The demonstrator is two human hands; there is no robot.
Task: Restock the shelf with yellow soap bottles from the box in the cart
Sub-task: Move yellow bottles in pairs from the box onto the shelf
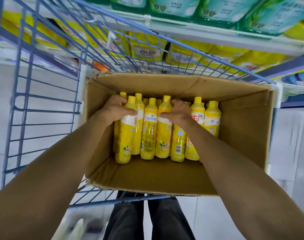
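**Forearms (pixel 64 160) over the box (pixel 243 129): one bottle taken per hand**

1. Two bare forearms, nearest the lens, reach down and forward into an open cardboard box that sits in the blue wire cart (pixel 43 108).
2. Yellow soap bottles (pixel 212 118): upright, caps up, packed side by side toward the box's far wall. Upright packing leaves the necks free to seize from above.
3. Left hand (pixel 115 108): fingers and thumb wrapped round the shoulder of the end bottle (pixel 125 135), at the left of the front row.
4. Right hand (pixel 179 112): clasps the middle bottle (pixel 163 135) the same way, with one bottle standing between the two. Each grip sits high, just under the cap, probably so the bottle lifts straight out without dragging its neighbours.
5. Shelf (pixel 217 36): beyond the cart, carrying yellow packs (pixel 147 49), with green packs (pixel 173 6) on the tier above.

Status: both gripped bottles appear to stand in the box, not yet lifted clear.
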